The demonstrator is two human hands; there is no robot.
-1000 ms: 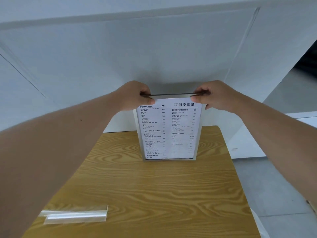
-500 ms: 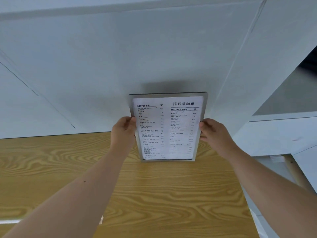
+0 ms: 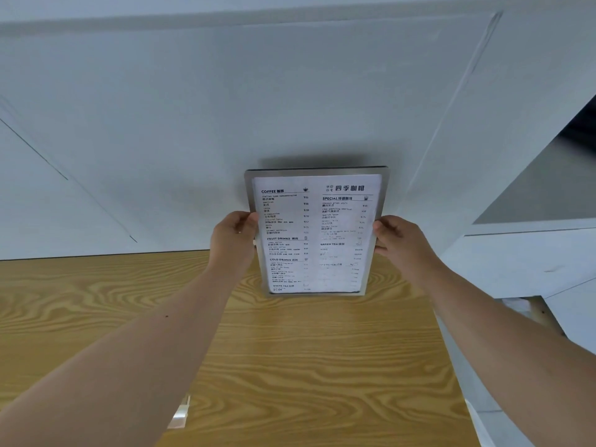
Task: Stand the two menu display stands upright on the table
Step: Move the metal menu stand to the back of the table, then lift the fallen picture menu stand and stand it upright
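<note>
Menu display stand, clear acrylic with a grey border and a white printed coffee menu sheet inside (image 3: 316,233): standing upright at the far edge of the light wood-grain table (image 3: 306,366), close to the white wall panel (image 3: 225,108), printed face turned toward you. Its bottom edge is meeting the tabletop; whether it is bearing its own weight, you cannot tell from this view.

Left hand (image 3: 233,241): you are gripping the stand's left edge about halfway up, fingers closed round the border, thumb on the front.

Right hand (image 3: 398,240): you are pinching the right edge at the same height, fingers curled behind, thumb tip resting on the frame.

Second item, a clear acrylic piece lying flat (image 3: 181,414): showing only partly beneath your left forearm, at the near side of the table, well apart from the upright stand. Its shape is too hidden to identify.
</note>
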